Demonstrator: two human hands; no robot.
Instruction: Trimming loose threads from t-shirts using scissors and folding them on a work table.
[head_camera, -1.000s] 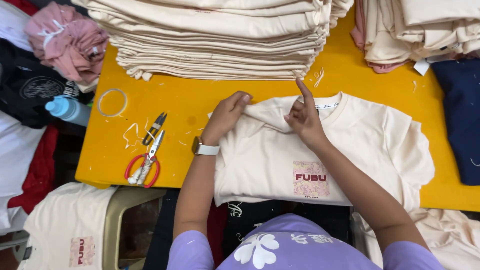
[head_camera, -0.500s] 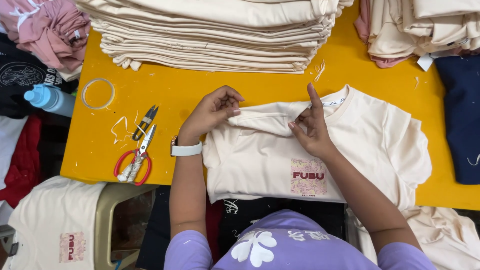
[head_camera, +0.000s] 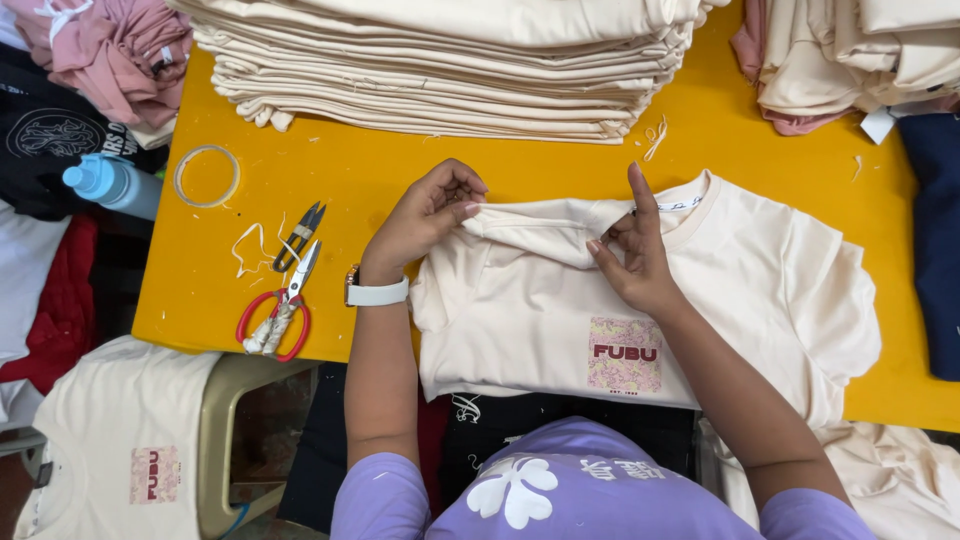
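A cream T-shirt (head_camera: 520, 320) with a pink square print lies on the yellow table (head_camera: 380, 170), its neck at the far side. My left hand (head_camera: 425, 215), a white watch on its wrist, pinches a folded edge of the shirt at the shoulder. To the right, my right hand (head_camera: 635, 255) grips the same fold near the collar, with the forefinger pointing up. Both hands sit on the shirt's upper part.
A tall stack of folded cream shirts (head_camera: 450, 60) fills the far side. Red-handled scissors (head_camera: 280, 310), small snips (head_camera: 298, 235), a tape ring (head_camera: 207, 175) and thread scraps lie at the left. A blue bottle (head_camera: 110, 183) and pink clothes (head_camera: 120, 50) are far left; another cream pile (head_camera: 860, 50) far right.
My left hand has slid left along the fold and closed on the shirt's edge. My right hand stays near the collar. The view has shifted slightly.
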